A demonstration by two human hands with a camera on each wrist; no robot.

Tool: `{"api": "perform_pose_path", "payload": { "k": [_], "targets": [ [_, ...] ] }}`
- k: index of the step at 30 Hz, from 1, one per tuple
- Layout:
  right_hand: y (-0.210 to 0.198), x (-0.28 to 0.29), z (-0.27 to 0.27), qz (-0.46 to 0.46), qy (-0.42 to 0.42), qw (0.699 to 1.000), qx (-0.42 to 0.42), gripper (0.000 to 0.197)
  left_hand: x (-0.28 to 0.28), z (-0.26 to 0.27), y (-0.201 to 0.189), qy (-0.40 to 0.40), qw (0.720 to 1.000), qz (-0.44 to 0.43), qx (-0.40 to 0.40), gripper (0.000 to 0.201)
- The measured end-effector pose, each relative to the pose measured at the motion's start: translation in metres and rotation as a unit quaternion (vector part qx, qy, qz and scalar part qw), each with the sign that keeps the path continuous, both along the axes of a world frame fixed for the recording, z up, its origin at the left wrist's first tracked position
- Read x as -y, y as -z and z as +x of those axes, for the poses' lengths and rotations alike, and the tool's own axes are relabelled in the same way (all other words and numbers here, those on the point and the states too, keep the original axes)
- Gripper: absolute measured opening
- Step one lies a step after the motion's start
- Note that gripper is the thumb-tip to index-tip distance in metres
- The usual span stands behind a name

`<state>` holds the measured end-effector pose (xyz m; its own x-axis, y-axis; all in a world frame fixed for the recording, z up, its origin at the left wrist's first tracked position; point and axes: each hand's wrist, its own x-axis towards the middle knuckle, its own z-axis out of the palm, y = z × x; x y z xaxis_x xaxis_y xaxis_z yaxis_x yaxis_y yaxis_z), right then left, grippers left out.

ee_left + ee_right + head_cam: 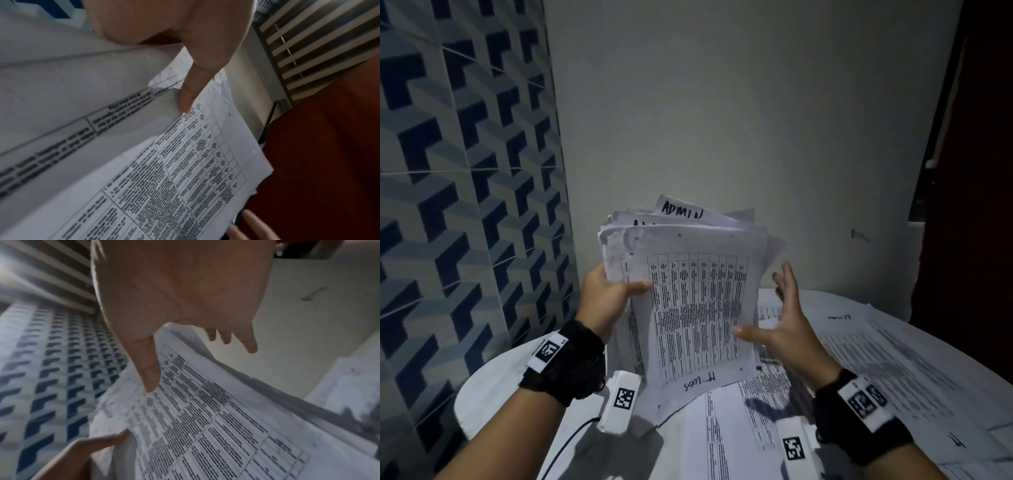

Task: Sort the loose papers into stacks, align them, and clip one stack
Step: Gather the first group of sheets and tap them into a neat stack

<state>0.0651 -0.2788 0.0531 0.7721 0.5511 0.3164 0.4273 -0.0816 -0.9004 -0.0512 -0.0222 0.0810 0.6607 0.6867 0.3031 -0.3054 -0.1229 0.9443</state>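
A thick, uneven stack of printed papers (688, 294) stands nearly upright above the white table (493, 387), its front sheet a dense table, with "ADMIN" handwritten on a sheet at the back. My left hand (609, 294) grips the stack's left edge, thumb on the front sheet (185, 100). My right hand (780, 315) is spread flat beside the stack's right edge, fingers straight, thumb (150, 378) touching the front sheet (205, 418). More printed sheets (859, 359) lie spread flat on the table to the right. No clip shows.
A blue patterned tile wall (458, 178) rises on the left and a plain pale wall (722, 120) stands close behind the table. A dark red door or panel (976, 171) is at the right. A black cable (571, 442) runs off the table's near edge.
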Motion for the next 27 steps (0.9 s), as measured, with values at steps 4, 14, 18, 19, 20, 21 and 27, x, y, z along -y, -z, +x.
{"api": "perform_pose_path", "payload": {
  "k": [4,14,18,19,20,21,27],
  "targets": [
    [-0.011,-0.022,0.033,0.048,-0.007,0.995,-0.088,0.103,-0.008,-0.005,0.005,0.028,1.0,-0.005,-0.007,0.049],
    [-0.05,-0.069,0.048,0.157,-0.034,0.985,-0.064,0.052,-0.018,-0.008,0.004,0.003,0.998,-0.048,0.05,0.045],
    [-0.06,-0.056,0.051,0.112,-0.044,0.993,-0.015,0.037,-0.028,-0.011,-0.01,-0.005,0.991,-0.106,0.08,0.038],
    [-0.06,-0.049,0.054,0.068,-0.052,0.996,-0.003,0.034,-0.034,-0.013,-0.013,-0.004,0.987,-0.136,0.083,0.034],
    [-0.057,-0.041,0.056,0.024,-0.06,0.998,-0.002,0.034,-0.042,-0.015,-0.014,0.007,0.981,-0.172,0.086,0.034],
    [-0.053,-0.032,0.058,-0.006,-0.072,0.997,-0.014,0.042,-0.051,-0.016,-0.013,0.027,0.975,-0.206,0.084,0.042],
    [-0.006,-0.012,0.074,0.196,-0.131,0.926,-0.294,0.076,-0.059,-0.022,-0.006,0.101,0.942,-0.316,0.05,0.055]
  ]
}}
